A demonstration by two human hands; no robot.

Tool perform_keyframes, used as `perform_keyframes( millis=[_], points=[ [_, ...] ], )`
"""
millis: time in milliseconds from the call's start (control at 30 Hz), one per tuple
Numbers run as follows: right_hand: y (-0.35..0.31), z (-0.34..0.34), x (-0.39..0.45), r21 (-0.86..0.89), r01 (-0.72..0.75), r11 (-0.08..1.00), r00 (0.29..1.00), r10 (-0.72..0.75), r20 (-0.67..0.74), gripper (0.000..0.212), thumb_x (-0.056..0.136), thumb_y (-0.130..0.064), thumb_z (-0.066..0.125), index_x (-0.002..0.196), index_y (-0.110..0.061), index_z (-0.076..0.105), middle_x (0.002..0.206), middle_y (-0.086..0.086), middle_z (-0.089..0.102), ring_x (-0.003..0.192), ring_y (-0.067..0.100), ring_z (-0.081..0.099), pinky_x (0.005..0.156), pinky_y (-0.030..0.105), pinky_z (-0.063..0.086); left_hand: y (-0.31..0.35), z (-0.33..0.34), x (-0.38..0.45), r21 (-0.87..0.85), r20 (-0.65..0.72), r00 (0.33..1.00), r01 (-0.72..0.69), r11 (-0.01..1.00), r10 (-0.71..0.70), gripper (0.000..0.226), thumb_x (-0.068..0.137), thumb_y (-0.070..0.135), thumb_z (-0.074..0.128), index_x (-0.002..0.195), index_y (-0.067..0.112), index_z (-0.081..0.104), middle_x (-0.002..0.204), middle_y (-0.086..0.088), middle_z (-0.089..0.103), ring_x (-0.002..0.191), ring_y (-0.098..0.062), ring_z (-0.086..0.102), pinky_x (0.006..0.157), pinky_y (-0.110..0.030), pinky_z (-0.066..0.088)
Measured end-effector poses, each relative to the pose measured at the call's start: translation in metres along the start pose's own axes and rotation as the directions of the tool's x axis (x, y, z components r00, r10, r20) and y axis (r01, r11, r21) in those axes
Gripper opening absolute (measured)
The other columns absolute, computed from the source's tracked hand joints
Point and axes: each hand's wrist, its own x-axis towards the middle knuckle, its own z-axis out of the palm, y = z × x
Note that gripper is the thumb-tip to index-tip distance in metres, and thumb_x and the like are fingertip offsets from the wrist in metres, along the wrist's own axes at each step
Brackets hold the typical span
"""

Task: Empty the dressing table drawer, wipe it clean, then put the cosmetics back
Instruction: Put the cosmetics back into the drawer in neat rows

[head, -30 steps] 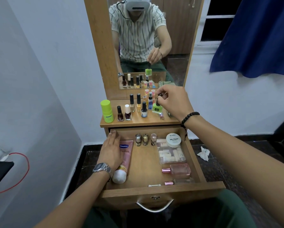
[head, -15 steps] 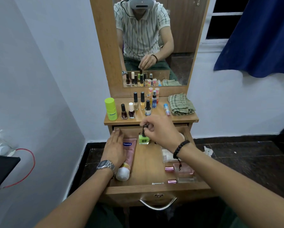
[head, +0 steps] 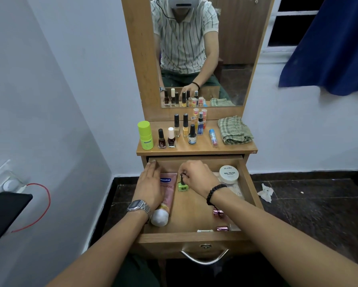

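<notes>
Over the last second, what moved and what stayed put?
The right hand carried the green nail polish bottle from the tabletop down into the drawer, still pinching its cap. The left hand kept resting on the Vaseline tube; the other bottles on the top stayed.

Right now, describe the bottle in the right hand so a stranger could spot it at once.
Look inside the open drawer below the dressing table top. Near its back, just right of the pink Vaseline tube, stands a small nail polish bottle. It alone is bright green, and the right hand pinches its black cap.
</notes>
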Motion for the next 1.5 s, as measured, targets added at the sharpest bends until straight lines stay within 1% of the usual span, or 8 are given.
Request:
perform_keyframes(
  millis=[233, 367, 500, 733, 933, 1200, 1367, 1500],
  points=[
    [-0.001, -0.009, -0.002, 0.047, 0.06, 0.997, 0.996, -0.056, -0.074, 0.016, 0.089, -0.016, 0.056, 0.1, -0.021, 0.066, 0.1, -0.004, 0.063, 0.09, 0.017, 0.063, 0.081, 0.037, 0.054, 0.001, -0.002, -0.003, -0.011, 0.002, 1.0, 0.008, 1.0, -0.008, 0.059, 0.088, 0.021, 0.05, 0.143, 0.008, 0.034, 0.157, -0.012, 0.018, 0.146, -0.024, 0.013, 0.12, -0.034, 0.013],
    [-0.007, -0.054, 0.001, 0.12, 0.114, 0.986, 0.97, -0.084, -0.229, 0.014, 0.094, -0.017, 0.056, 0.102, -0.019, 0.067, 0.092, -0.011, 0.06, 0.081, 0.002, 0.055, 0.075, 0.007, 0.043, 0.002, -0.003, -0.003, -0.022, -0.002, 1.0, 0.005, 1.0, -0.005, 0.06, 0.087, 0.02, 0.048, 0.144, 0.008, 0.033, 0.157, -0.012, 0.018, 0.146, -0.024, 0.013, 0.12, -0.034, 0.012],
    [-0.002, -0.105, 0.039, 0.114, 0.127, 0.985, 0.918, -0.073, -0.39, 0.02, 0.093, -0.01, 0.055, 0.105, -0.018, 0.07, 0.103, -0.004, 0.068, 0.087, 0.007, 0.062, 0.081, 0.024, 0.054, 0.006, -0.004, -0.003, -0.028, 0.008, 1.0, -0.004, 1.0, 0.004, 0.061, 0.086, 0.021, 0.048, 0.144, 0.009, 0.033, 0.157, -0.01, 0.018, 0.146, -0.023, 0.012, 0.12, -0.034, 0.013],
    [0.003, -0.131, 0.109, -0.232, 0.021, 0.973, 0.98, -0.065, -0.186, 0.03, 0.094, -0.011, 0.052, 0.119, -0.024, 0.063, 0.119, 0.003, 0.065, 0.108, 0.022, 0.061, 0.094, 0.038, 0.051, 0.007, -0.005, -0.006, -0.048, -0.083, 0.994, -0.068, 0.997, 0.064, 0.049, 0.082, 0.011, 0.052, 0.131, 0.015, 0.051, 0.139, -0.005, 0.046, 0.134, -0.02, 0.035, 0.115, -0.029, 0.024],
    [-0.004, -0.124, 0.132, -0.412, 0.022, 0.911, 1.0, -0.025, -0.002, 0.027, 0.093, -0.017, 0.059, 0.116, -0.03, 0.062, 0.119, 0.0, 0.062, 0.119, 0.024, 0.051, 0.108, 0.047, 0.031, 0.005, -0.004, -0.005, -0.001, -0.089, 0.994, -0.063, 0.998, 0.063, 0.039, 0.083, 0.013, 0.051, 0.122, 0.015, 0.057, 0.128, -0.004, 0.054, 0.131, -0.022, 0.038, 0.113, -0.033, 0.028],
    [-0.004, -0.122, 0.125, -0.259, -0.007, 0.966, 0.984, -0.04, -0.176, 0.016, 0.093, -0.012, 0.058, 0.104, -0.02, 0.067, 0.107, 0.002, 0.067, 0.113, 0.025, 0.051, 0.098, 0.039, 0.032, 0.008, -0.017, -0.01, -0.012, -0.094, 0.987, -0.134, 0.991, 0.132, 0.034, 0.084, 0.016, 0.052, 0.116, 0.023, 0.06, 0.119, 0.006, 0.059, 0.127, -0.016, 0.039, 0.109, -0.032, 0.033],
    [-0.009, -0.154, 0.1, -0.014, 0.073, 0.997, 0.926, -0.073, -0.371, 0.016, 0.09, -0.017, 0.062, 0.105, -0.017, 0.068, 0.103, 0.004, 0.069, 0.102, 0.021, 0.061, 0.094, 0.036, 0.045, 0.049, -0.065, -0.004, -0.163, -0.35, 0.897, -0.343, 0.925, 0.271, 0.027, 0.08, 0.015, 0.048, 0.102, 0.023, 0.062, 0.099, 0.009, 0.061, 0.094, -0.012, 0.052, 0.082, -0.03, 0.046],
    [-0.012, -0.174, 0.06, 0.099, 0.183, 0.978, 0.818, -0.096, -0.567, 0.014, 0.085, -0.022, 0.069, 0.098, -0.018, 0.072, 0.091, -0.002, 0.071, 0.089, 0.012, 0.064, 0.084, 0.035, 0.052, 0.07, -0.123, 0.044, -0.162, -0.536, 0.811, -0.372, 0.914, 0.235, 0.023, 0.086, 0.013, 0.048, 0.103, 0.016, 0.063, 0.098, 0.003, 0.061, 0.09, -0.016, 0.054, 0.079, -0.029, 0.046]
  ],
)
